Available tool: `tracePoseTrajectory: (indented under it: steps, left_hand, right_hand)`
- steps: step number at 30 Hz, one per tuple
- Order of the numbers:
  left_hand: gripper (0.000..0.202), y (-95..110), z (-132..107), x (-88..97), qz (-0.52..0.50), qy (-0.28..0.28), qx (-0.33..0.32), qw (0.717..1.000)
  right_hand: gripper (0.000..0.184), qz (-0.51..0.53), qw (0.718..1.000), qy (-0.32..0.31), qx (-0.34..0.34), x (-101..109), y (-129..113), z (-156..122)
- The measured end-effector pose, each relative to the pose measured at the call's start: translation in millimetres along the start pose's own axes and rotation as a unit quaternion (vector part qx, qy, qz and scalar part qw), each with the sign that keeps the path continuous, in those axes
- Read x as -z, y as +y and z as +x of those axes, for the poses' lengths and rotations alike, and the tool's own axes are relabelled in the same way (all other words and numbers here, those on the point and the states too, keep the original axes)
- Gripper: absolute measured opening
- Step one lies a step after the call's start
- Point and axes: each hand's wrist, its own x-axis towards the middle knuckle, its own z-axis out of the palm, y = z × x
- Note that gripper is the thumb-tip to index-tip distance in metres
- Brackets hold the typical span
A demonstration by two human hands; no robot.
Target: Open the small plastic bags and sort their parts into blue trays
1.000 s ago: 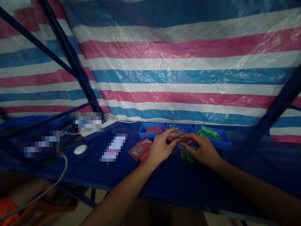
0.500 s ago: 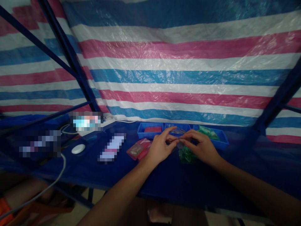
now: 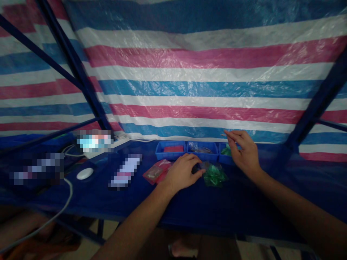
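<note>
My left hand (image 3: 183, 171) rests low over the table, fingers curved and thumb apart, at the left edge of a clear plastic bag of green pieces (image 3: 215, 176). Nothing shows in its grip. Raised above the right blue tray (image 3: 225, 159), my right hand (image 3: 245, 151) pinches something small, thin and pale (image 3: 223, 134) between thumb and fingertips; its kind is too small to tell. Green packaging (image 3: 225, 149) in that tray is partly hidden by this hand. Left of my left hand lie pink-red packets (image 3: 157, 171), partly covered by it.
A blue tray with a red block (image 3: 173, 148) and a middle blue tray (image 3: 202, 156) with small clear and metallic-looking pieces stand at the back. Further left are a phone-like slab (image 3: 126, 171), a white oval object (image 3: 85, 173) and a white cable (image 3: 71, 191). Striped sheeting (image 3: 203, 86) hangs behind.
My hands were together over the green bag. The right has moved up and right with the small thing; the left has lowered slightly, its fingers apart. The green bag shows more fully.
</note>
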Motion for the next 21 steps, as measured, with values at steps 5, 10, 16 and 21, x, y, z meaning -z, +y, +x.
tracePoseTrajectory:
  steps: [5, 10, 16, 21]
  left_hand:
    - [0.052, -7, -5, -7.8, 0.009, -0.037, 0.018, 0.999]
    - [0.043, -13, -6, -11.3, 0.000, -0.035, 0.028, 0.999]
    - [0.033, -11, -3, -8.4, 0.038, -0.034, 0.036, 0.998]
    - [0.034, -2, -1, -1.6, 0.053, -0.029, 0.035, 0.998]
  right_hand:
    - [0.040, -0.089, 0.981, -0.151, 0.087, -16, 5, -2]
    - [0.042, -0.135, 0.952, -0.251, 0.109, -32, 0, -15]
    - [0.040, -0.061, 0.965, -0.230, 0.110, -22, -10, -17]
    - [0.034, 0.009, 0.974, -0.200, 0.107, -11, -28, -12]
